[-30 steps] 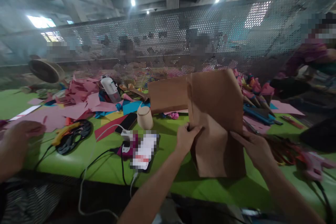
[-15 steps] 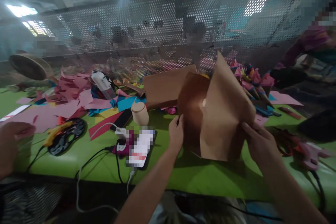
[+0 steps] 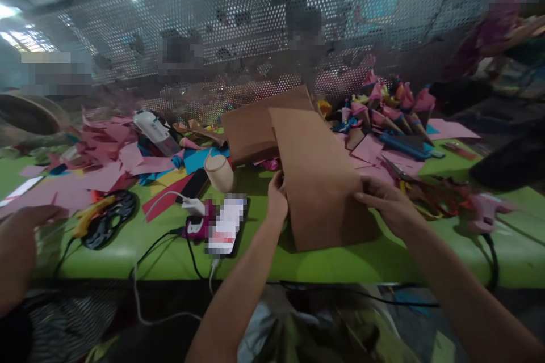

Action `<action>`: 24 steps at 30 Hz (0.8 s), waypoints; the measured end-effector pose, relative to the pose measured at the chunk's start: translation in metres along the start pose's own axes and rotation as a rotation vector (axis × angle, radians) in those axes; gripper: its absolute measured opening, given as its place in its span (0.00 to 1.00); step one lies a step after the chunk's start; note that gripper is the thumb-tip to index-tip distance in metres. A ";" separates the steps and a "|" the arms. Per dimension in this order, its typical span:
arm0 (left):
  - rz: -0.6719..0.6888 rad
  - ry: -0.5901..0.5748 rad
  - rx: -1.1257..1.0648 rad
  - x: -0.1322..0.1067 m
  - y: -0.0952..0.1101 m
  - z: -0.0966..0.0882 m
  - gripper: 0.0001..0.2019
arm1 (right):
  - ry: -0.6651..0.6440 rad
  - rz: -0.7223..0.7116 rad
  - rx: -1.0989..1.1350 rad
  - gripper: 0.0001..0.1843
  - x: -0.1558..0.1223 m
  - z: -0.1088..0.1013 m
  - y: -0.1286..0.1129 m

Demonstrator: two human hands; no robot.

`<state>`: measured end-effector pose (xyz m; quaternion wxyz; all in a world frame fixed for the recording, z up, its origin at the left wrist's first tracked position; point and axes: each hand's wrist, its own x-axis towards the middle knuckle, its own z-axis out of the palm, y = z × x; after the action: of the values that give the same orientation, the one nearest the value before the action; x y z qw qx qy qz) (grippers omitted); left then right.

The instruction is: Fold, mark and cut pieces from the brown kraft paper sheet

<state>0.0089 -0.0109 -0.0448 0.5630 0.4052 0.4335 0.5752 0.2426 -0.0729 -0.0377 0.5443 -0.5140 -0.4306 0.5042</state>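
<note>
A tall brown paper piece (image 3: 319,187) slants above the near middle of a green table (image 3: 332,269). The person's right hand (image 3: 385,201) pinches its right edge, thumb in front, fingers nearly closed. The left hand (image 3: 277,201) curls at the left edge; its fingertips are partly hidden, so its grip is hard to tell. Behind lies another brown paper piece (image 3: 247,130). Leftward are a pale cup (image 3: 220,174) and a phone (image 3: 227,227); rightward, a pink glue gun (image 3: 485,210). At far left is another person's hand (image 3: 21,244).
</note>
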 end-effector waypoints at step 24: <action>-0.138 -0.032 -0.024 -0.010 0.009 0.003 0.18 | 0.046 -0.129 -0.383 0.36 0.007 -0.012 0.019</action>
<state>0.0098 -0.0209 -0.0348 0.6129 0.3765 0.4444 0.5339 0.2533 -0.0677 -0.0584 0.4774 -0.5910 -0.5380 0.3653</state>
